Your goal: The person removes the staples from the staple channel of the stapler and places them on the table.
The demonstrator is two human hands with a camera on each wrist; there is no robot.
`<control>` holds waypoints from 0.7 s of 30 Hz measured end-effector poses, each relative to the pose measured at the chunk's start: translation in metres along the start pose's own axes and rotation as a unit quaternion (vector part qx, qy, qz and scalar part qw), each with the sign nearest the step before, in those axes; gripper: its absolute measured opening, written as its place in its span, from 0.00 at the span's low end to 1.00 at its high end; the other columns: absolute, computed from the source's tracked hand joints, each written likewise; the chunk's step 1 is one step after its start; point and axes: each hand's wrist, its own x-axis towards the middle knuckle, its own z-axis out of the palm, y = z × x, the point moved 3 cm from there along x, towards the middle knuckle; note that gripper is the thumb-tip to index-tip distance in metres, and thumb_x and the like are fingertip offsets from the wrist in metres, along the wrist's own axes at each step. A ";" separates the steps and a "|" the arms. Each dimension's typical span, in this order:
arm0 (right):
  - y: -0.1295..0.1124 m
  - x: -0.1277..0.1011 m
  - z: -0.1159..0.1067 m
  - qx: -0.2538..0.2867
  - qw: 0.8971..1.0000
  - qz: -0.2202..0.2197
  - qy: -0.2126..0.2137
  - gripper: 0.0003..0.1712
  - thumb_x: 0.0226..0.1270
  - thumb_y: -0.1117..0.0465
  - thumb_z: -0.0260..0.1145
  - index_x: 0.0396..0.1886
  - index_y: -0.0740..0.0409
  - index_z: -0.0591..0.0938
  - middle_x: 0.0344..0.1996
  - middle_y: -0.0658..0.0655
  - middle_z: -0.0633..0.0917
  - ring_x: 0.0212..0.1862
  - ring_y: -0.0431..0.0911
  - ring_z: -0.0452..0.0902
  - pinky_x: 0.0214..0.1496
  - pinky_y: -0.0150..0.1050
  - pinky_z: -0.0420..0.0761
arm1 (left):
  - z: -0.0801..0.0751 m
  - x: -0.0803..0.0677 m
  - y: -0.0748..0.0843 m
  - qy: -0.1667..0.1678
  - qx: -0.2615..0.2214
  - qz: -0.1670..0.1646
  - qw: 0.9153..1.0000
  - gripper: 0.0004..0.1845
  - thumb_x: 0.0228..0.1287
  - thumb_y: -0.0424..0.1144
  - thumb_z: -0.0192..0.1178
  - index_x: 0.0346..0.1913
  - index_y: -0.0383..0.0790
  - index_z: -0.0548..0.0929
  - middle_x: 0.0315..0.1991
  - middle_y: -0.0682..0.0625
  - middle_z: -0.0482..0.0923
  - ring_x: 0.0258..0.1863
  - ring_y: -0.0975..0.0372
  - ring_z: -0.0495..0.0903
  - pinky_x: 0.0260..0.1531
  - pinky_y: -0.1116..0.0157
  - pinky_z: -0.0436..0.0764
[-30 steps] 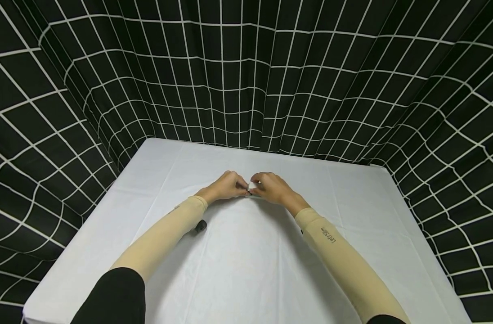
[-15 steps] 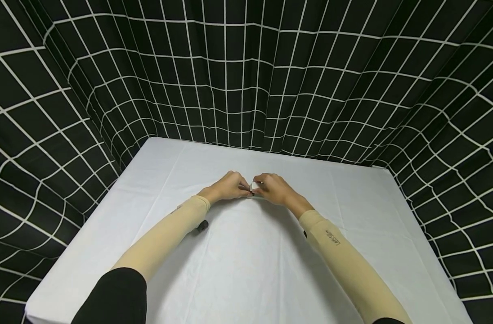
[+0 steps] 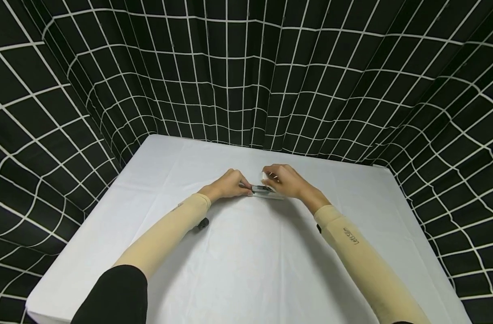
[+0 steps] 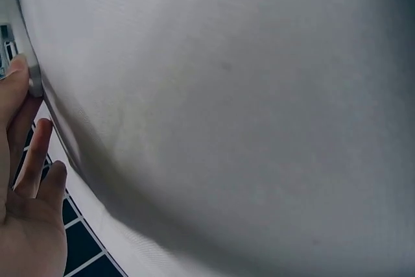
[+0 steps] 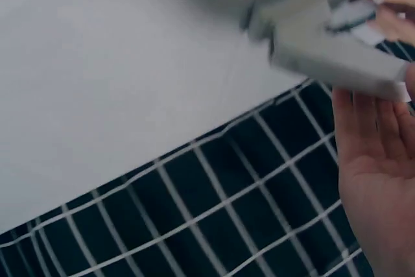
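Note:
In the head view, a pale stapler (image 3: 271, 195) lies at mid table, swung open with a dark metal inside showing. Its near-left end is pinched between the thumb and fingers of my left hand (image 3: 229, 183). My right hand (image 3: 290, 181) grips the raised white upper arm from the right. The right wrist view shows the stapler (image 5: 331, 63), blurred, as a V of two pale arms meeting at the left. There my right hand (image 5: 376, 173) holds one arm's end. In the left wrist view, the left thumb presses the stapler's slotted end (image 4: 32, 72).
A white cloth covers the table (image 3: 238, 270). Black curtain (image 3: 238, 67) with a white grid hangs round the back and sides. A small dark object (image 3: 203, 223) shows beside the left forearm sleeve (image 3: 165, 229).
My right hand has moved right and slightly up, away from the left hand, with the white upper arm. More of the stapler's base and dark inside shows now. The left hand stays nearly still.

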 end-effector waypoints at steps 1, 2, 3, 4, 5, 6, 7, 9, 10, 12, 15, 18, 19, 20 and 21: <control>0.001 -0.003 -0.007 0.005 1.000 0.004 -0.001 0.15 0.77 0.64 0.71 0.56 0.69 0.86 0.46 0.64 0.92 0.52 0.59 0.92 0.58 0.53 0.92 | -0.001 0.000 0.000 0.003 -0.001 -0.002 1.000 0.12 0.67 0.43 0.78 0.49 0.42 0.95 0.51 0.47 0.94 0.62 0.54 0.90 0.72 0.57 0.84; 0.002 -0.006 -0.012 0.011 1.000 0.008 -0.004 0.16 0.78 0.64 0.70 0.57 0.69 0.86 0.48 0.65 0.92 0.54 0.61 0.92 0.60 0.54 0.92 | -0.001 0.000 0.000 0.005 -0.002 -0.004 1.000 0.13 0.67 0.43 0.78 0.50 0.42 0.95 0.51 0.47 0.94 0.62 0.54 0.90 0.72 0.57 0.84; 0.003 -0.009 -0.017 0.019 1.000 0.015 -0.007 0.17 0.78 0.64 0.70 0.59 0.70 0.85 0.51 0.66 0.92 0.57 0.62 0.92 0.61 0.55 0.91 | -0.001 0.000 0.000 0.006 -0.004 -0.005 1.000 0.13 0.67 0.43 0.78 0.50 0.42 0.95 0.51 0.47 0.94 0.63 0.54 0.90 0.72 0.57 0.84; 0.006 -0.013 -0.021 0.029 0.999 0.025 -0.008 0.18 0.78 0.64 0.70 0.60 0.71 0.85 0.53 0.67 0.91 0.58 0.63 0.91 0.62 0.56 0.91 | -0.001 0.000 0.000 0.007 -0.004 -0.005 1.000 0.13 0.67 0.43 0.78 0.50 0.42 0.95 0.51 0.47 0.94 0.63 0.53 0.90 0.72 0.56 0.84; 0.008 -0.017 -0.025 0.036 0.999 0.032 -0.009 0.18 0.79 0.63 0.70 0.61 0.71 0.85 0.53 0.67 0.91 0.59 0.64 0.91 0.63 0.56 0.91 | 0.000 0.000 0.000 0.007 -0.005 -0.006 1.000 0.13 0.67 0.43 0.78 0.50 0.42 0.95 0.51 0.47 0.94 0.63 0.53 0.90 0.73 0.56 0.83; 0.009 -0.020 -0.028 0.042 0.998 0.039 -0.010 0.18 0.79 0.63 0.69 0.61 0.70 0.85 0.54 0.67 0.91 0.60 0.64 0.90 0.64 0.56 0.90 | 0.001 0.000 0.000 0.006 -0.008 -0.008 1.000 0.13 0.67 0.43 0.78 0.50 0.42 0.95 0.52 0.47 0.94 0.63 0.53 0.89 0.73 0.56 0.83; 0.010 -0.023 -0.030 0.049 0.998 0.043 -0.011 0.17 0.79 0.63 0.69 0.60 0.69 0.85 0.53 0.66 0.91 0.60 0.64 0.90 0.64 0.56 0.90 | 0.001 0.000 -0.001 0.005 -0.010 -0.008 1.000 0.13 0.67 0.43 0.78 0.50 0.42 0.95 0.52 0.47 0.94 0.63 0.53 0.89 0.73 0.56 0.83; 0.013 -0.028 -0.034 0.058 0.997 0.047 -0.010 0.15 0.80 0.63 0.69 0.58 0.68 0.85 0.52 0.65 0.91 0.61 0.64 0.90 0.65 0.56 0.90 | 0.001 0.000 -0.002 0.003 -0.013 -0.006 1.000 0.14 0.67 0.43 0.78 0.51 0.42 0.94 0.52 0.47 0.94 0.64 0.53 0.89 0.74 0.56 0.83; 0.015 -0.030 -0.035 0.060 0.997 0.047 -0.008 0.14 0.80 0.63 0.69 0.58 0.67 0.85 0.52 0.65 0.91 0.61 0.64 0.90 0.65 0.56 0.90 | 0.002 0.000 -0.003 0.003 -0.014 -0.005 1.000 0.14 0.67 0.43 0.78 0.51 0.41 0.94 0.52 0.46 0.94 0.64 0.53 0.89 0.73 0.56 0.83; 0.018 -0.035 -0.038 0.062 0.997 0.046 -0.004 0.14 0.80 0.63 0.69 0.57 0.67 0.85 0.53 0.65 0.91 0.61 0.64 0.90 0.64 0.57 0.90 | 0.002 0.000 -0.003 0.003 -0.017 0.000 1.000 0.14 0.67 0.43 0.78 0.51 0.41 0.94 0.52 0.46 0.94 0.64 0.53 0.89 0.73 0.56 0.83; 0.023 -0.040 -0.041 0.063 0.997 0.047 0.002 0.14 0.80 0.63 0.69 0.58 0.67 0.85 0.54 0.65 0.91 0.61 0.64 0.89 0.65 0.58 0.90 | 0.003 0.001 -0.002 0.004 -0.020 0.005 1.000 0.14 0.67 0.43 0.78 0.51 0.40 0.95 0.52 0.46 0.94 0.64 0.52 0.89 0.73 0.56 0.83; 0.027 -0.045 -0.046 0.066 0.996 0.053 0.003 0.13 0.80 0.64 0.68 0.57 0.66 0.86 0.53 0.64 0.91 0.61 0.64 0.89 0.65 0.58 0.89 | 0.002 0.001 -0.002 0.004 -0.020 0.002 1.000 0.14 0.67 0.43 0.78 0.51 0.41 0.95 0.52 0.46 0.94 0.64 0.52 0.89 0.74 0.55 0.83; 0.028 -0.046 -0.047 0.067 0.996 0.056 0.003 0.12 0.80 0.64 0.68 0.57 0.66 0.86 0.52 0.64 0.91 0.61 0.63 0.89 0.66 0.59 0.89 | 0.002 0.001 -0.002 0.004 -0.021 0.001 1.000 0.14 0.67 0.43 0.78 0.51 0.41 0.95 0.52 0.46 0.94 0.64 0.52 0.89 0.74 0.55 0.82; 0.029 -0.048 -0.050 0.068 0.996 0.059 0.003 0.12 0.80 0.64 0.68 0.56 0.65 0.86 0.52 0.64 0.91 0.61 0.63 0.89 0.66 0.59 0.89 | 0.002 0.001 -0.002 0.004 -0.021 -0.001 1.000 0.14 0.67 0.43 0.78 0.51 0.41 0.94 0.52 0.46 0.94 0.65 0.52 0.89 0.74 0.54 0.82; 0.031 -0.050 -0.052 0.067 0.996 0.063 0.003 0.11 0.80 0.64 0.68 0.55 0.65 0.86 0.52 0.63 0.91 0.61 0.63 0.89 0.66 0.59 0.89 | 0.001 0.000 -0.002 0.004 -0.021 -0.003 1.000 0.14 0.67 0.43 0.78 0.51 0.41 0.94 0.52 0.46 0.94 0.65 0.52 0.89 0.74 0.54 0.82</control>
